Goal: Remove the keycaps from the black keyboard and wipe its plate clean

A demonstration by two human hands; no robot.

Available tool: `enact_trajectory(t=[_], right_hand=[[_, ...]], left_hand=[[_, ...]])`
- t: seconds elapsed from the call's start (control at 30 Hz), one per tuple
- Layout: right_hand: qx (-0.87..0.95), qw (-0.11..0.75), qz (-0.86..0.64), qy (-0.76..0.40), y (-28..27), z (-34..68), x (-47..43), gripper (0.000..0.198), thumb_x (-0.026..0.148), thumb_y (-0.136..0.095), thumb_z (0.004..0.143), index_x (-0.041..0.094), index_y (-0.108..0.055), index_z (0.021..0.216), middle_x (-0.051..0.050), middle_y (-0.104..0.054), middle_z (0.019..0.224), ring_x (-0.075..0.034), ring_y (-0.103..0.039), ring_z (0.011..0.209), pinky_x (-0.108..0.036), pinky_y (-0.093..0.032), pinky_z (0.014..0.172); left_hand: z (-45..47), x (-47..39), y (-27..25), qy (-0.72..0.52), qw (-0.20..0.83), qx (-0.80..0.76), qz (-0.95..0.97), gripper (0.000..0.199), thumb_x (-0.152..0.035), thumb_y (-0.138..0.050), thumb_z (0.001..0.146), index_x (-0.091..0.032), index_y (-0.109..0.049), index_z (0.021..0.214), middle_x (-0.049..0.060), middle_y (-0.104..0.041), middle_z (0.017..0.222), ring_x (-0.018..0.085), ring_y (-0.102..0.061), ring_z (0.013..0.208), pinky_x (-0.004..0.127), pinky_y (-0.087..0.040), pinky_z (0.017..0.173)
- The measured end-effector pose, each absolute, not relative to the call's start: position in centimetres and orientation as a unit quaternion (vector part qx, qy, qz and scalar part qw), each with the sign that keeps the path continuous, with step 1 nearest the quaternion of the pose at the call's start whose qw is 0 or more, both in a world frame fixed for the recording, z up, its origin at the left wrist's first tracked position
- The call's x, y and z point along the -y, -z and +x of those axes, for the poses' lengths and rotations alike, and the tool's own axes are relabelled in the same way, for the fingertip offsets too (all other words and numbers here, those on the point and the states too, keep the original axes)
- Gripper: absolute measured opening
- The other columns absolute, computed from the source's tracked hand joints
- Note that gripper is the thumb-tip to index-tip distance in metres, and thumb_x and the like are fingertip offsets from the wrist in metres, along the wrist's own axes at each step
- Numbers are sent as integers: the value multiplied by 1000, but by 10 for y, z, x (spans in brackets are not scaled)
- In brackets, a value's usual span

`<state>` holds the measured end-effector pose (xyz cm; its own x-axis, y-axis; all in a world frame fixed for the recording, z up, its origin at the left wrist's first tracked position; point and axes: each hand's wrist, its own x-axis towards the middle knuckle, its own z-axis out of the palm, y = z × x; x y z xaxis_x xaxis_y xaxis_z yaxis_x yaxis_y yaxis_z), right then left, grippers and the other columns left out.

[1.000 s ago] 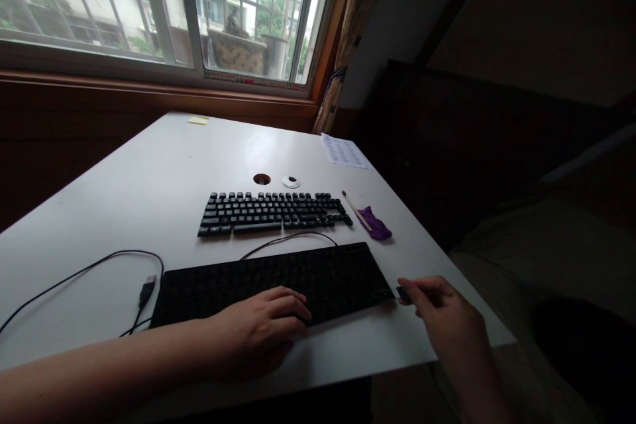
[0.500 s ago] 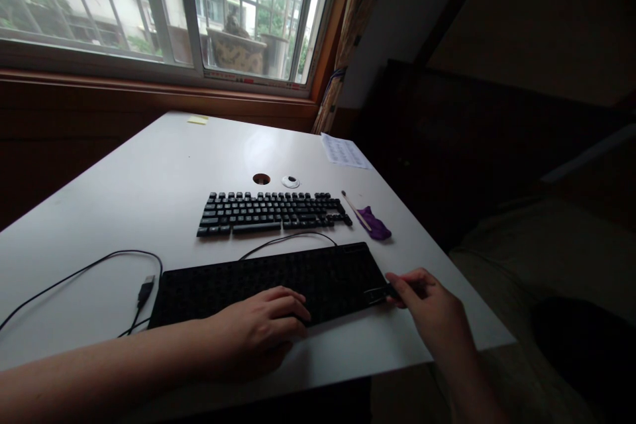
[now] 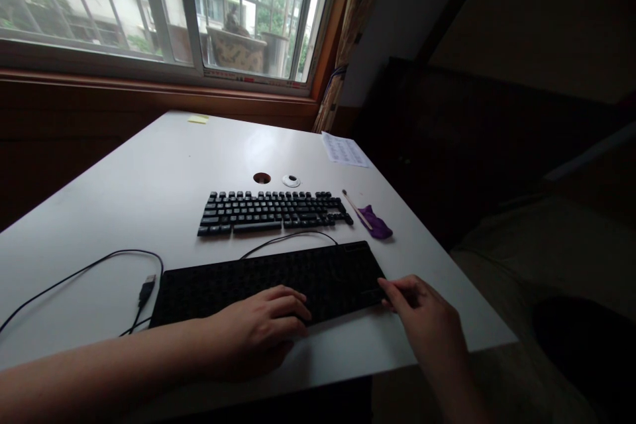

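A black keyboard (image 3: 328,278) lies along the near part of the white desk, its keycaps apparently off. My left hand (image 3: 263,324) rests across its front edge, fingers stretched out over the surface. At the keyboard's lower right corner is my right hand (image 3: 422,308), thumb and fingers pinched together. What sits between those fingertips, if anything, is hidden. Beyond the keyboard, loose black keycaps (image 3: 258,212) stand in rows laid out like a keyboard. A thin cable (image 3: 293,234) curves behind the keyboard, and a USB plug (image 3: 147,290) lies off its left end.
A purple cloth (image 3: 378,225) with a thin brush-like stick (image 3: 355,207) on it lies right of the keycaps. Farther back are a desk hole (image 3: 262,178), a round white cover (image 3: 291,181), a printed sheet (image 3: 344,150) and a yellow note (image 3: 197,119).
My right hand has moved slightly left, its fingertips now at the keyboard's corner. The dark piece that showed at its fingertips is harder to see. My left hand has stayed in place.
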<state>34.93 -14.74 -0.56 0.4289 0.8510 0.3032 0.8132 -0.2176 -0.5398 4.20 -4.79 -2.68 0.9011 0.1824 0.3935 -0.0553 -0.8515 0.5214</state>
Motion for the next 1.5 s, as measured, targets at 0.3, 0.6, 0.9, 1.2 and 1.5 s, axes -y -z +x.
enact_trajectory(t=[0.3, 0.6, 0.9, 1.2, 1.5], right_hand=[[601, 281, -746, 49, 4, 348, 142, 41, 58, -52, 96, 24, -63, 77, -2, -70, 73, -19, -67, 65, -30, -44, 62], [581, 181, -790, -80, 14, 355, 137, 31, 52, -50, 96, 27, -65, 84, 1, -66, 57, -24, -69, 58, -32, -46, 62], [640, 224, -732, -63, 34, 368, 132, 35, 50, -44, 100, 26, -55, 77, 2, -61, 58, -22, -66, 56, -30, -43, 59], [515, 415, -736, -145, 40, 376, 138, 39, 52, -49, 100, 25, -54, 72, 6, -51, 43, -16, -54, 42, -26, -44, 51], [535, 406, -726, -146, 18, 337, 129, 38, 53, -53, 97, 24, -58, 73, 6, -52, 43, -15, -54, 41, -26, -43, 48]], left_hand=[[41, 48, 27, -226, 269, -28, 936, 34, -5, -60, 86, -19, -62, 116, 11, -66, 123, 28, -55, 129, 41, -55, 107], [42, 47, 25, -212, 270, -30, 939, 31, -6, -61, 86, -18, -63, 114, 10, -67, 123, 28, -54, 130, 40, -54, 108], [42, 47, 25, -205, 268, -27, 941, 32, -5, -61, 85, -18, -63, 114, 9, -68, 120, 28, -54, 130, 40, -53, 109], [42, 47, 29, -219, 271, -28, 937, 32, -6, -61, 85, -19, -64, 113, 10, -68, 119, 28, -56, 129, 40, -54, 108], [43, 46, 23, -244, 327, -40, 912, 34, -3, -58, 88, -18, -61, 119, 11, -68, 118, 25, -60, 121, 39, -53, 105]])
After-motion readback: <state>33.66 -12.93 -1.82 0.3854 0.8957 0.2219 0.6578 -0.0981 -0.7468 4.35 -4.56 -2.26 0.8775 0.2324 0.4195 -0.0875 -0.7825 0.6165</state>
